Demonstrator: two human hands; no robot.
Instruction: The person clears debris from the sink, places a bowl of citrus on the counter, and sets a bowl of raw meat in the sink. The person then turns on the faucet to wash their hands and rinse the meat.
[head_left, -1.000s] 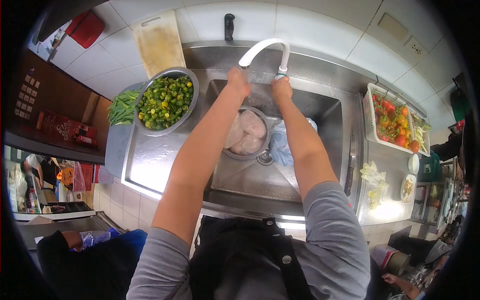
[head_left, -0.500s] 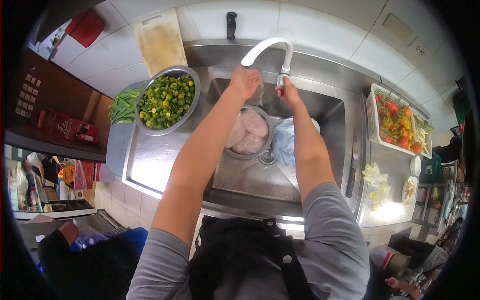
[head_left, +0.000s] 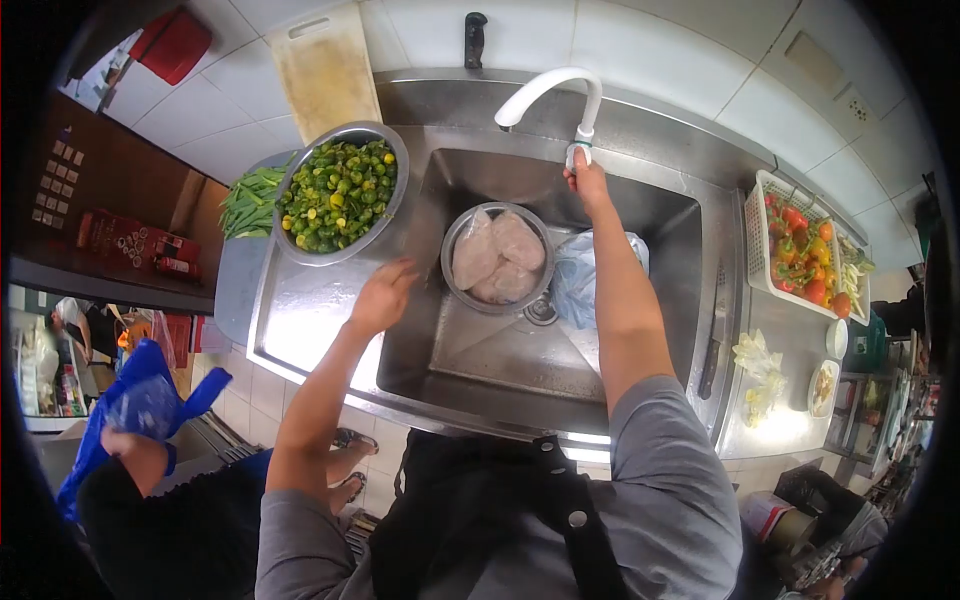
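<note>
My right hand (head_left: 588, 182) grips the handle (head_left: 578, 156) at the base of the white faucet (head_left: 548, 88). No stream shows below its spout. My left hand (head_left: 385, 297) is in the air over the sink's left edge, fingers stretched out and holding nothing. Between my arms, a round metal bowl (head_left: 449, 280) stands in the steel sink (head_left: 490, 352). Pale pieces of raw meat, probably chicken breasts (head_left: 500, 255), lie in it. To the bowl's right, partly behind my right forearm, is a light blue plastic bag (head_left: 572, 285).
A bowl (head_left: 402, 190) of cut green citrus and some long green leaves (head_left: 250, 208) sit at left. At right are a knife (head_left: 713, 352), a white basket (head_left: 757, 240) of peppers and some pale peelings (head_left: 757, 365). A person with a blue bag (head_left: 145, 405) stands at lower left.
My left hand has moved from under the spout down and left. The water stream is gone. My right hand remains at the handle. The person at left has raised a blue bag.
</note>
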